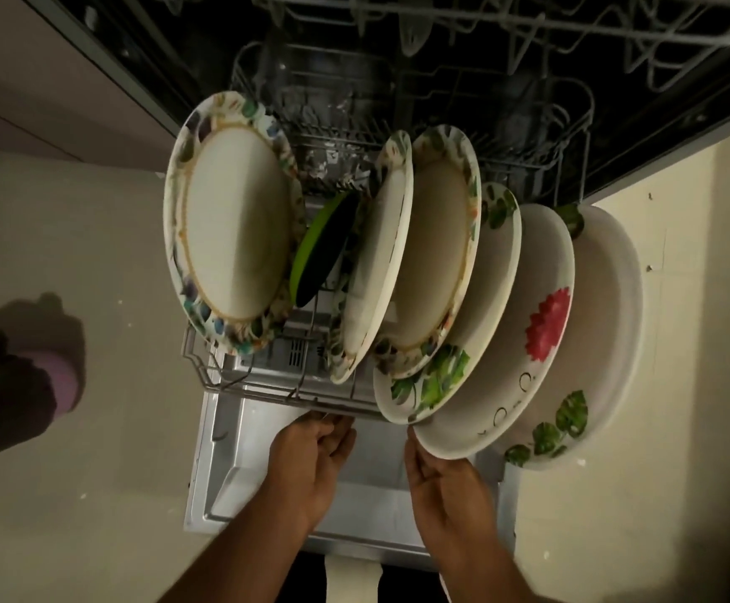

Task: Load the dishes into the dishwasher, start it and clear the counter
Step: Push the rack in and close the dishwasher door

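Six plates (437, 254) stand on edge in the pulled-out lower rack (241, 387), a green dish (319, 250) wedged between the leftmost two. Left hand (311, 459) curls its fingers round the rack's near front rail. Right hand (445, 485) touches the near rim of the red-flowered plate (506, 341); grip unclear. Open dishwasher door (232, 472) lies below; upper rack (528, 32) far.

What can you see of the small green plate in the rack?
The green plate is small and round, bright lime on its rim and outer face, dark on the side turned right. It looks like plastic. It stands on edge, tilted, in the lower rack, between the big floral-rimmed plate on its left and another patterned plate on its right. Its bottom is hidden. Neither hand touches it.
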`<control>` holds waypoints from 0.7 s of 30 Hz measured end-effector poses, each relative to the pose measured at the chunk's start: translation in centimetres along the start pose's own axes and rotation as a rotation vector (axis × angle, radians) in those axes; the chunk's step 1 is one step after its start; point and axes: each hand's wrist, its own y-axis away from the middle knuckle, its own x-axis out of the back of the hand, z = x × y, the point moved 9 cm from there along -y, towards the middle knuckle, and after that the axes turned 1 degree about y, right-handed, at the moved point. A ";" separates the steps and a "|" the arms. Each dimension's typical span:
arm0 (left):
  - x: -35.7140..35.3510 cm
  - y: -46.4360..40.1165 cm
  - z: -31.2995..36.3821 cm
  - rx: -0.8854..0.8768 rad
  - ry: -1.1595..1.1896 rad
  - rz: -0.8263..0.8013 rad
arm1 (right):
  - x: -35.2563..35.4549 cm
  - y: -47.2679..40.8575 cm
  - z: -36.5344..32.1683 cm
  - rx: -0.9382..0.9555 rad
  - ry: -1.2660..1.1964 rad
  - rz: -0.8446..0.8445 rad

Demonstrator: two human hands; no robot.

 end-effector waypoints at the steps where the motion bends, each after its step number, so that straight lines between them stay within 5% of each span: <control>1: -0.1 0.0 0.1 0.005 0.004 -0.003 | -0.1 0.0 0.0 -0.006 -0.006 -0.004; 21: -15.5 -2.2 9.7 -0.113 -0.169 -0.197 | -14.5 -6.2 -8.7 0.061 0.004 -0.183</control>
